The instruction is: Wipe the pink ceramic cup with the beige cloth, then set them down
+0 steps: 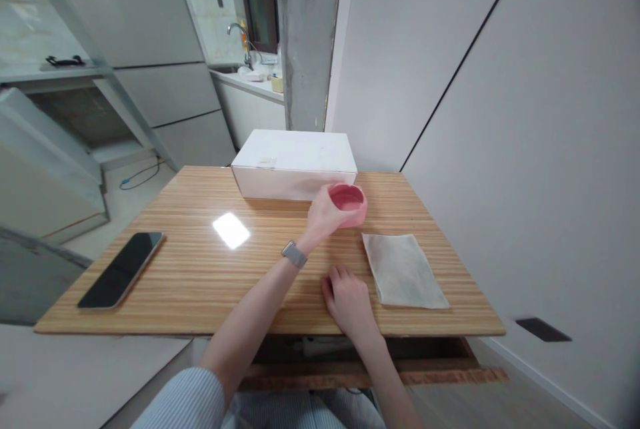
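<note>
My left hand (324, 214) is wrapped round the left side of a small pink bowl (357, 214). The bowl's open top faces up and towards me, and its rim looks uneven. It is in front of the white box (295, 149), near the box's right end; whether its base touches the table cannot be made out. Closer to me, my right hand (349, 299) rests on the wooden table (190, 275) with its fingers curled in and no object showing in them. A folded grey-white cloth (406, 272) lies flat just to the right of that hand.
A black-screened phone (123, 270) lies at the table's left side. Below the front edge, a drawer (425, 349) is partly pulled out. A white wall (525, 169) runs along the right, and a sink tap (246, 45) shows in the room behind.
</note>
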The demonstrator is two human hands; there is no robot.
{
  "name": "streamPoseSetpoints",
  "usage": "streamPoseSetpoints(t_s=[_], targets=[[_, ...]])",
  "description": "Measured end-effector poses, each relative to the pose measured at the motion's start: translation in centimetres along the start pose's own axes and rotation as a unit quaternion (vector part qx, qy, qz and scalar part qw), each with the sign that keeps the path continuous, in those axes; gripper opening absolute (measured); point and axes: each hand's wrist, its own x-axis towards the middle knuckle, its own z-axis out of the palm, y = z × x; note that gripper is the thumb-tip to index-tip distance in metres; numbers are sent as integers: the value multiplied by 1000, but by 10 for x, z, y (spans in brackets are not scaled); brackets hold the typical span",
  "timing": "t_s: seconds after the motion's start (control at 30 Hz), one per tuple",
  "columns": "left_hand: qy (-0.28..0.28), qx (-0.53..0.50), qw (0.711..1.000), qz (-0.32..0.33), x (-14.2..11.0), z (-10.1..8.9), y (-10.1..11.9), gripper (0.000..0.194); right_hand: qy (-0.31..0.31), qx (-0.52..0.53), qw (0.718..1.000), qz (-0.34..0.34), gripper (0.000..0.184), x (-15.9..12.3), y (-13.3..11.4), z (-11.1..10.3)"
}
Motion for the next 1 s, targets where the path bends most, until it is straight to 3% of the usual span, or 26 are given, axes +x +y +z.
streamPoseSetpoints(t_s=[0.2,0.3,0.37,0.53,0.77,0.9,1.0], targets=[[129,52,987,-80,-28,-113,-52,84,16,11,1000,-7,17,0,-1,0],[200,120,966,-110,-36,-154,-86,83,20,12,1000,-9,17,0,-1,-1],[223,142,957,-119,-38,-171,-105,85,21,8,1000,-10,18,1,-1,-1],[247,156,947,-131,-36,-185,-133,89,18,13,1000,-7,19,1,-1,1],[250,156,946,-139,-29,-184,-138,88,56,103,993,-9,22,-15,7,-10],[238,165,947,-140,-30,-185,-135,85,128,72,989,12,18,-39,49,-29],[245,176,948,-101,-34,-184,-125,82,130,27,991,10,34,-57,92,-36]])
